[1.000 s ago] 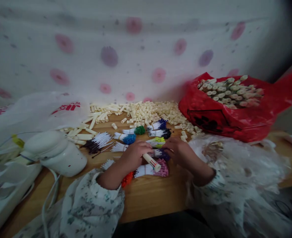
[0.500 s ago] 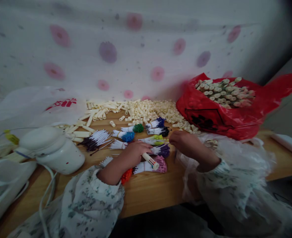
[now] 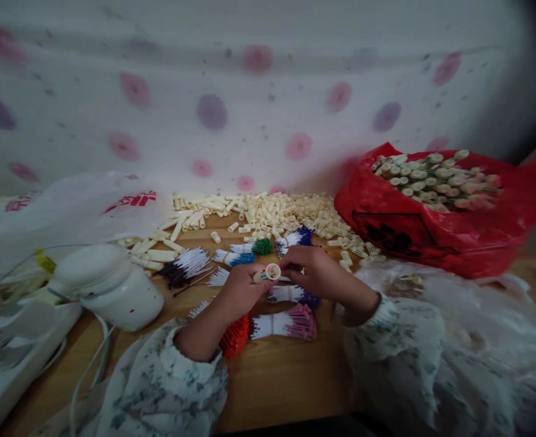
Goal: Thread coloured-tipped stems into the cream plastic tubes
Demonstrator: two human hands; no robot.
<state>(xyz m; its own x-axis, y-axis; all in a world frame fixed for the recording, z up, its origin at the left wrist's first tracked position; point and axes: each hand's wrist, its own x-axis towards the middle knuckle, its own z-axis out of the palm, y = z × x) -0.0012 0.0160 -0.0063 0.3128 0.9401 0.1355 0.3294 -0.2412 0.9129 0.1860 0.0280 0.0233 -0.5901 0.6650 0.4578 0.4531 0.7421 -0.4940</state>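
Note:
My left hand (image 3: 238, 296) is closed around a cream multicolour pen barrel (image 3: 264, 275), its open round end turned toward me with coloured bits at the rim. Close by on the right, my right hand (image 3: 318, 271) has its fingers pinched at that open end; anything between them is too small to make out. Below and around the hands lie banded bundles of thin white pen refills with coloured ends: pink (image 3: 297, 321), orange-red (image 3: 235, 337), purple (image 3: 306, 296), green (image 3: 261, 246), blue (image 3: 240, 258) and dark blue (image 3: 295, 238). A loose dark-ended bunch (image 3: 183, 267) lies to the left.
Many cream pen parts (image 3: 281, 212) are heaped along the curtain. A red bag (image 3: 413, 237) full of pens stands at the right, above a clear plastic bag (image 3: 459, 303). At the left are a white jar-shaped device (image 3: 113, 288), its cable (image 3: 83, 370) and a white plastic bag (image 3: 71, 209).
My right hand has moved left from beside the refill bundles to the pen barrel. My left hand has raised the barrel and turned its open end up toward me. The view has shifted slightly.

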